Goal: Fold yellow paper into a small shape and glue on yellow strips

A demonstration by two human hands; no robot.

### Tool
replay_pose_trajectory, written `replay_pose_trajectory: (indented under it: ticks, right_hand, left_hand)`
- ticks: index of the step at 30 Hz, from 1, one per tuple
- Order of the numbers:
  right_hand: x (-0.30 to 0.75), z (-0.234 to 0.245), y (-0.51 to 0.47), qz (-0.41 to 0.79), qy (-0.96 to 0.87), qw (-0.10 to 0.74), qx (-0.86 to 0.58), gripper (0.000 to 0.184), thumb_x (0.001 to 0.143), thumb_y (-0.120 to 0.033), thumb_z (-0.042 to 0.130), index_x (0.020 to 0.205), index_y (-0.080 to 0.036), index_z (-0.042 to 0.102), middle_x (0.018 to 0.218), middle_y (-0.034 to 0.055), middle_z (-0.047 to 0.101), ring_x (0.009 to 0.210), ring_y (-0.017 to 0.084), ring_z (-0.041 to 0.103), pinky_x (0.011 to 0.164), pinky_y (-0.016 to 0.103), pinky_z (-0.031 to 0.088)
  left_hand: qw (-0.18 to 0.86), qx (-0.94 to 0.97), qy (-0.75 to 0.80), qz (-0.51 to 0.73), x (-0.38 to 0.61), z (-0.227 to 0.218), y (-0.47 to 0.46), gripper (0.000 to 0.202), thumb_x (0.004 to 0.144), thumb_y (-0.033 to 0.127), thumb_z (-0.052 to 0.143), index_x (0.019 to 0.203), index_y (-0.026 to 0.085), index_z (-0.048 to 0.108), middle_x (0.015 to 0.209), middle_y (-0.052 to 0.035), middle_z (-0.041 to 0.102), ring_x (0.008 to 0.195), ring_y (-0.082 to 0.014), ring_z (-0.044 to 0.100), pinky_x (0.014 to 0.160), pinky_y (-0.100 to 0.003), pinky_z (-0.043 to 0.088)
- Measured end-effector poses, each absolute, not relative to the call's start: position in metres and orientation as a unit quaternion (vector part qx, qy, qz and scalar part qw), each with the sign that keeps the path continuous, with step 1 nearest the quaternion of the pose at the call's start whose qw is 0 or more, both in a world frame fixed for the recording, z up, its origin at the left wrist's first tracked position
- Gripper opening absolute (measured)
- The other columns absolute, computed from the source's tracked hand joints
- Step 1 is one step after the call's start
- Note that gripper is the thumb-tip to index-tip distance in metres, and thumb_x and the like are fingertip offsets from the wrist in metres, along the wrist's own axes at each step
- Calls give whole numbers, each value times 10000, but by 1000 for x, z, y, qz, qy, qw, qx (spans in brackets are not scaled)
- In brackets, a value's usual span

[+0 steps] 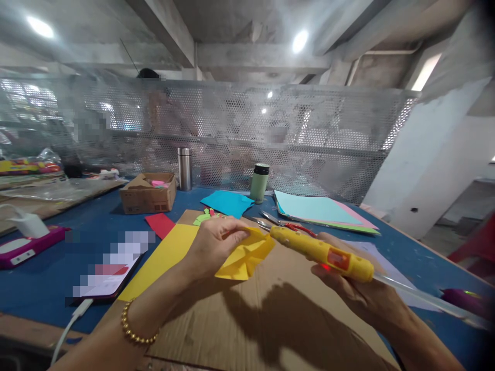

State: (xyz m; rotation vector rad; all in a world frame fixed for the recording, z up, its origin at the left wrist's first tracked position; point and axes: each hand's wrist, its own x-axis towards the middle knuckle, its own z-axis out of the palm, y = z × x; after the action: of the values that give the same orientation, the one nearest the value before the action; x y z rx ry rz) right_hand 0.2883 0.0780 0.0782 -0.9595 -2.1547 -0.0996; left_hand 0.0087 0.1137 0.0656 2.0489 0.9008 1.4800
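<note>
My left hand (212, 245) is closed on a folded yellow paper piece (243, 257), held just above a brown cardboard sheet (270, 319). My right hand (356, 288) grips a yellow glue gun (320, 252) with a clear glue stick (417, 296) sticking out behind. The gun's tip touches the upper right edge of the folded paper. A gold bead bracelet sits on my left wrist.
A flat yellow sheet (162, 260), red paper (160, 224), blue paper (226, 202) and scissors (278, 222) lie on the blue table (46, 278). Behind are a cardboard box (147, 195), a steel flask (184, 169), a green bottle (259, 183) and stacked coloured sheets (320, 210). A phone (108, 275) lies at the left.
</note>
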Motion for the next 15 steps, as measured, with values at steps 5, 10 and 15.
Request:
replay_pose_trajectory:
  ticks: [5, 10, 15]
  right_hand:
    - [296, 72, 81, -22, -810, 425, -404, 393, 950, -531, 559, 1237, -297, 689, 991, 72, 766, 825, 289, 728, 742, 412, 634]
    - [300, 65, 84, 21, -786, 453, -420, 408, 954, -561, 525, 1052, -252, 773, 855, 82, 757, 715, 262, 703, 657, 379, 610]
    - [302, 59, 87, 67, -770, 455, -442, 453, 931, -613, 536, 1004, -240, 783, 891, 106, 761, 777, 289, 712, 697, 420, 612]
  left_hand:
    - [395, 661, 325, 549, 10, 70, 110, 166, 858, 289, 692, 916, 169, 790, 894, -63, 784, 765, -161, 686, 682, -263, 529]
    - [514, 558, 336, 558, 10, 76, 105, 194, 759, 329, 785, 833, 152, 756, 779, -35, 738, 672, -128, 645, 620, -233, 504]
    - [544, 524, 331, 565, 9, 77, 106, 190, 691, 298, 822, 758, 146, 730, 714, -6, 697, 630, -105, 616, 595, -213, 483]
